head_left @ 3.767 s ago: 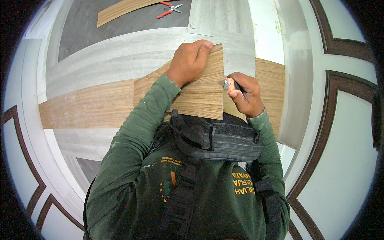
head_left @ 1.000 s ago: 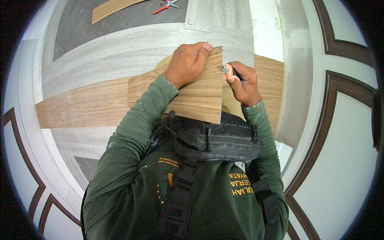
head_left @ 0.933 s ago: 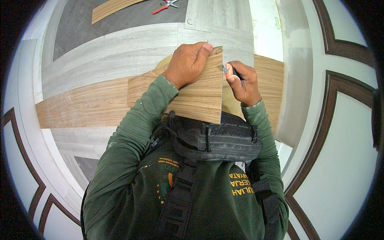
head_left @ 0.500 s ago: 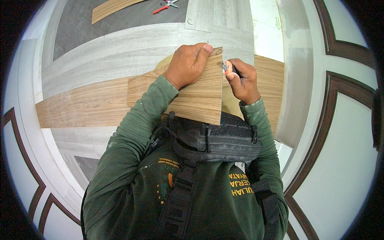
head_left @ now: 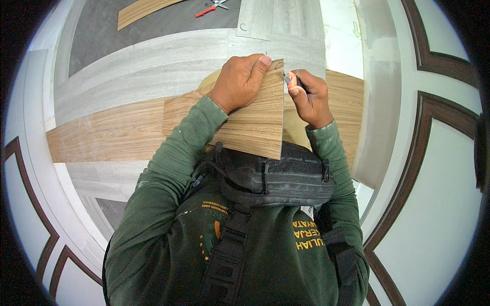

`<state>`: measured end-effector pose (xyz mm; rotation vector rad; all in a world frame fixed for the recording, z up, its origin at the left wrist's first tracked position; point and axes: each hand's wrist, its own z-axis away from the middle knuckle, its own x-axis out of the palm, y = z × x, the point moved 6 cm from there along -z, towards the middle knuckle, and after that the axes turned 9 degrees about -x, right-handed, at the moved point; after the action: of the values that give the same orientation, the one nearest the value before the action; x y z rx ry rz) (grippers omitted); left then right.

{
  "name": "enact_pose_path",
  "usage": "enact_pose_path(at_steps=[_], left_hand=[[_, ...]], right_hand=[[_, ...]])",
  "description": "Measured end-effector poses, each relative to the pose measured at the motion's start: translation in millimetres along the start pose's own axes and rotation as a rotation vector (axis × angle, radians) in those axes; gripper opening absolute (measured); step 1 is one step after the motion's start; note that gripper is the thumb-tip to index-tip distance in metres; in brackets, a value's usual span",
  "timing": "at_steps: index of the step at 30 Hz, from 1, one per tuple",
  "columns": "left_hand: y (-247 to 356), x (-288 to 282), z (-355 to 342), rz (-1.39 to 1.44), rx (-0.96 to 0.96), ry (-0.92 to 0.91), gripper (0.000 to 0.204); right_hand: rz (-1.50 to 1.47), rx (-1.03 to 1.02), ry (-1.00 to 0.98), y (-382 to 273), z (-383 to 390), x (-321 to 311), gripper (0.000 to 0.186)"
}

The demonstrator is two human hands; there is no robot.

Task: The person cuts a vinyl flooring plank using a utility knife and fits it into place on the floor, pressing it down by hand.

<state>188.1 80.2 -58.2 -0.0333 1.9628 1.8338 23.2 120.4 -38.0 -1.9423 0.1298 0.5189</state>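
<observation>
A brown wood-look floor plank point(head_left: 255, 122) is held up in front of my body, its cut end facing right. My left hand point(head_left: 240, 79) is closed on the plank's far edge, thumb on top and the other fingers hidden behind. In my right hand point(head_left: 310, 99) is a small utility knife point(head_left: 291, 80) with an orange-red part, gripped between thumb and fingers. Its tip meets the plank's right end near the far corner, just below a small pencilled curve. The blade itself is hard to make out.
Grey wood-look planks point(head_left: 148, 61) and a row of brown planks point(head_left: 102, 132) cover the floor. Farther off, red-handled snips point(head_left: 206, 11) and a loose brown strip point(head_left: 145, 13) lie on dark underlay point(head_left: 107, 46). White panelled doors with dark trim point(head_left: 408, 168) stand at the right.
My right hand and the utility knife have shifted slightly away from me along the plank's right end. The left hand and plank stay almost still.
</observation>
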Motion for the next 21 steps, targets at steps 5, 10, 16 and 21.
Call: enact_pose_path(at_steps=[5, 10, 16, 21], left_hand=[[-3, -5, 1, 0.003, -0.010, 0.032, 0.042], [-2, -4, -1, 0.008, -0.008, 0.012, 0.042], [-8, -6, -4, -0.045, -0.035, -0.011, 0.043], [-14, -12, -2, -0.040, -0.062, 0.023, 0.043]], right_hand=[[-0.017, 0.006, -0.005, 6, -3, 6, 0.026], [-0.010, 0.003, -0.011, 10, -7, 4, 0.027], [-0.003, 0.023, -0.034, 16, -11, 5, 0.025], [-0.034, 0.036, -0.034, 17, -17, 13, 0.023]])
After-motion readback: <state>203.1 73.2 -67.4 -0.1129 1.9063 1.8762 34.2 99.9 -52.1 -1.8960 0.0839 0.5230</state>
